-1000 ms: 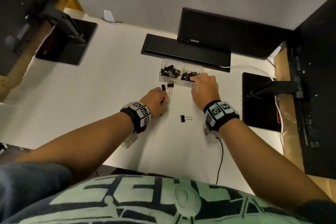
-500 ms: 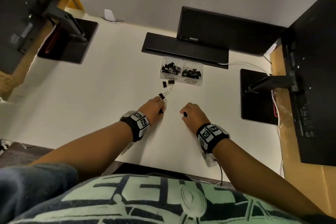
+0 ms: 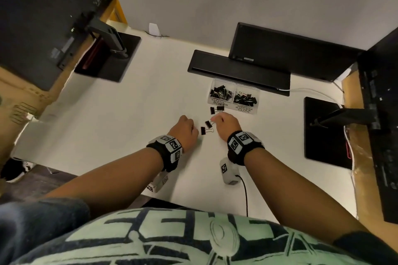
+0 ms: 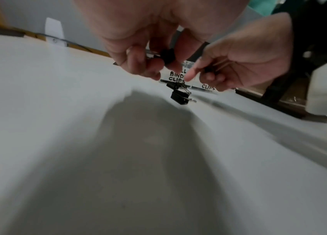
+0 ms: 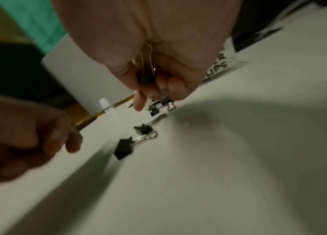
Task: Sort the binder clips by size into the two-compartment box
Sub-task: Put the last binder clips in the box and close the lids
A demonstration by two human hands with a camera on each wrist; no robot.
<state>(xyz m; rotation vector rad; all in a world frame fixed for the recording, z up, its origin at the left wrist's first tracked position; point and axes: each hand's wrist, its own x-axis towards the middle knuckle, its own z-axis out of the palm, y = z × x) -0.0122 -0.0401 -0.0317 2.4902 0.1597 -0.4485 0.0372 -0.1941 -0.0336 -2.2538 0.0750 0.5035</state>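
Note:
The clear two-compartment box point(image 3: 254, 110) stands mid-table with small black binder clips point(image 3: 220, 92) on the left and medium ones point(image 3: 245, 98) on the right. Two loose clips point(image 3: 216, 109) lie just in front of it, and two more point(image 3: 205, 127) lie between my hands. My left hand point(image 3: 187, 128) is curled, and the left wrist view shows it pinching a black clip point(image 4: 167, 55). My right hand point(image 3: 221, 121) hovers by the loose clips and grips a clip point(image 5: 145, 79) whose wire handles stick up into the palm.
A black keyboard point(image 3: 239, 72) and a monitor point(image 3: 290, 51) sit right behind the box. Monitor stand bases occupy the far left point(image 3: 107, 58) and the right point(image 3: 323, 131). A white cable point(image 3: 312, 91) runs at the back right. The table edge is near my body.
The right hand left the box, came back over the lone clip near me, and moved forward again holding it. The left hand stayed beside the loose clips.

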